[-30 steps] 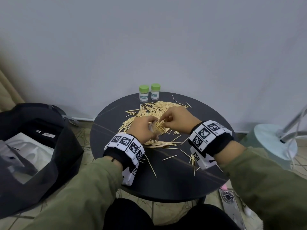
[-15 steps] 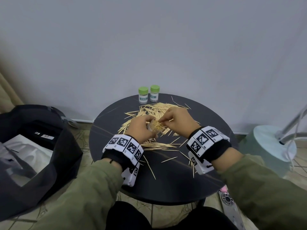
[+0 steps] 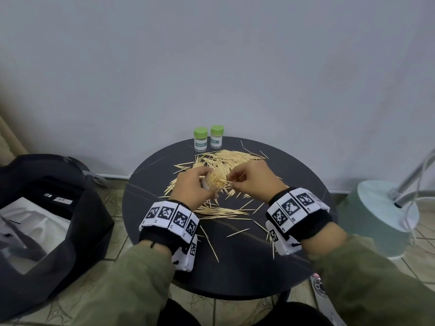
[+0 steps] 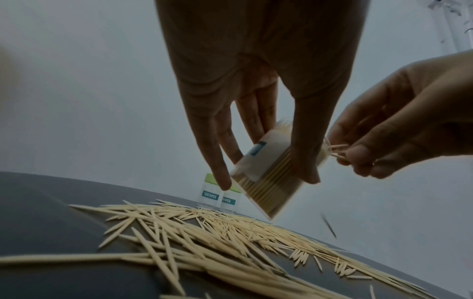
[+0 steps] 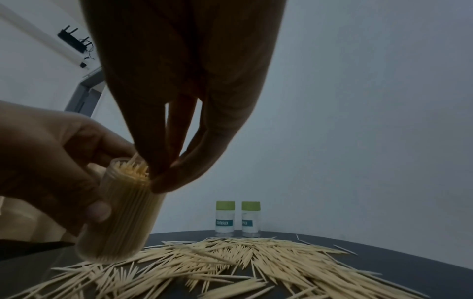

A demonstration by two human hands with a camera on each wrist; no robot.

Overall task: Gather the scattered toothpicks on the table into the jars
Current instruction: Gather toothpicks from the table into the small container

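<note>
Above the pile of toothpicks (image 3: 226,161) on the round dark surface (image 3: 235,267), the left hand (image 3: 194,184) grips an open jar (image 5: 120,214), thumb and fingers wrapped round its clear wall. The jar is tilted, mouth toward the right hand (image 3: 253,182), and looks packed nearly full. The right hand pinches a few picks at the mouth between thumb and fingertips (image 5: 163,182), their ends poking out past the rim. One pick appears to be dropping below the jar in the left wrist view, though it is blurred.

To do this step well, I would line the pinched picks up parallel with those already inside, then slide them in along the wall where a gap remains, not force them against the packed ends. Tipping the jar more upright before letting go should stop picks sliding back out. With the jar so full, a small bunch is likely safer than a large one.

Both wrists hang raised over the pile, palms down, knuckles toward the head camera, hands nearly touching. Two capped jars (image 3: 208,138) stand side by side at the far edge, and many picks lie loose between them and the hands, so much of the gathering seems left.
</note>
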